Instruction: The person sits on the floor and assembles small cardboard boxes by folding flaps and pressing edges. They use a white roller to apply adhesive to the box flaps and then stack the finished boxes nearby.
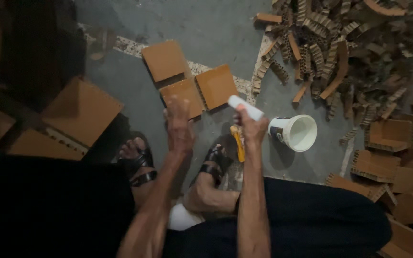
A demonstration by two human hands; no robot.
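Risk: right hand [253,128] clamps white stick [245,108]; left hand [179,125] open, empty; stick could slip onto tiles [187,79] on floor [216,33].

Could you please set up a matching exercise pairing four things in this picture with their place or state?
Things:
1. right hand
2. white bucket
3. three flat cardboard squares
4. heap of cardboard strips

Places or states:
a. lying on its side on the floor
b. piled at the upper right
c. holding a white stick
d. on the floor ahead of the left hand

Pairs: 1-c, 2-a, 3-d, 4-b
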